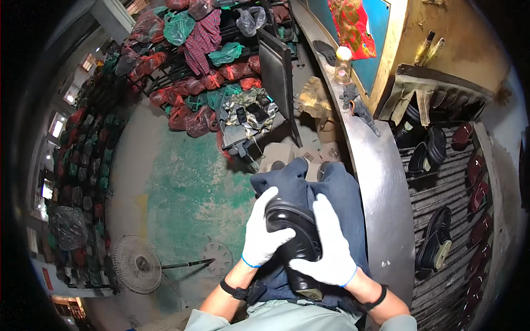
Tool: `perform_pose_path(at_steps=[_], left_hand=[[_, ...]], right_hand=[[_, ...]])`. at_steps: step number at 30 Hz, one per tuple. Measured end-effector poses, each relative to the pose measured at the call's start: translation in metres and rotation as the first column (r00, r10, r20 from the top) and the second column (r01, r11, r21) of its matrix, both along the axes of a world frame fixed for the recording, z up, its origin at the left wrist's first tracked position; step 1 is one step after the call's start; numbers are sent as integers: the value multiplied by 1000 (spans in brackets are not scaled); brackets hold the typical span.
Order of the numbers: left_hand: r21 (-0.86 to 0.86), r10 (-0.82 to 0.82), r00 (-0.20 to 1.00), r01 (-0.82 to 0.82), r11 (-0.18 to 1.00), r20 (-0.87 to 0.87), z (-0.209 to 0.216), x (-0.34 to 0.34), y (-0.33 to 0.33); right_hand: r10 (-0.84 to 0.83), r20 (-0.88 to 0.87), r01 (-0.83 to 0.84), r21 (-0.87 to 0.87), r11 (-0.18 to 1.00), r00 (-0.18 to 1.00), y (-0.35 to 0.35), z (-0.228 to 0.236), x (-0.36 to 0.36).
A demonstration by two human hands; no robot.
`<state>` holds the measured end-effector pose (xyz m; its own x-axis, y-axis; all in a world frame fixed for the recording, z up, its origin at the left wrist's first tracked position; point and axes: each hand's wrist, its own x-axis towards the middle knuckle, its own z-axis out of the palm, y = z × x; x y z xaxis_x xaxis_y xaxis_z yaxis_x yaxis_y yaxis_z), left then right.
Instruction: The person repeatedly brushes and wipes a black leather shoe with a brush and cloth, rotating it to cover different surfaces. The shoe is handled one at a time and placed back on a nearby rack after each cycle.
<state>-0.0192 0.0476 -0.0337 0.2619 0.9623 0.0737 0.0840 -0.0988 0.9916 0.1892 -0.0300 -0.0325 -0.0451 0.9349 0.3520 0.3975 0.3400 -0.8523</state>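
A shiny black leather shoe rests on my lap between my two white-gloved hands. Its rounded end points away from me, while the lower part comes close to my waist. Along its left side lies my left hand, the thumb pressed over the upper. My right hand grips from the right, fingers stretched up along the side and thumb across the shoe's lower part. The palms and thumbs hide parts of the shoe. Beneath it are my legs in blue trousers.
On my right runs a metal ledge, then a slatted conveyor bearing black shoes and dark red shoes. A clear bottle stands on the ledge. A fan is at left; racks of bagged items stand ahead.
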Motion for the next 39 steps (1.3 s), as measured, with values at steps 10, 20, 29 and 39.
perform_pose_path(at_steps=[10, 20, 29, 39], left_hand=[[58, 137, 965, -127, 990, -224, -13, 6, 13], [-282, -249, 838, 420, 863, 485, -7, 60, 57], [-483, -197, 829, 479, 733, 523, -42, 133, 45], [-498, -317, 780, 599, 627, 539, -53, 89, 35]], right_hand=[[96, 135, -50, -311, 949, 986, -64, -34, -14], [65, -816, -531, -310, 789, 574, -72, -29, 59], [-295, -918, -298, -369, 880, 266, -118, -21, 136], [-906, -142, 627, -678, 383, 399, -101, -132, 400]])
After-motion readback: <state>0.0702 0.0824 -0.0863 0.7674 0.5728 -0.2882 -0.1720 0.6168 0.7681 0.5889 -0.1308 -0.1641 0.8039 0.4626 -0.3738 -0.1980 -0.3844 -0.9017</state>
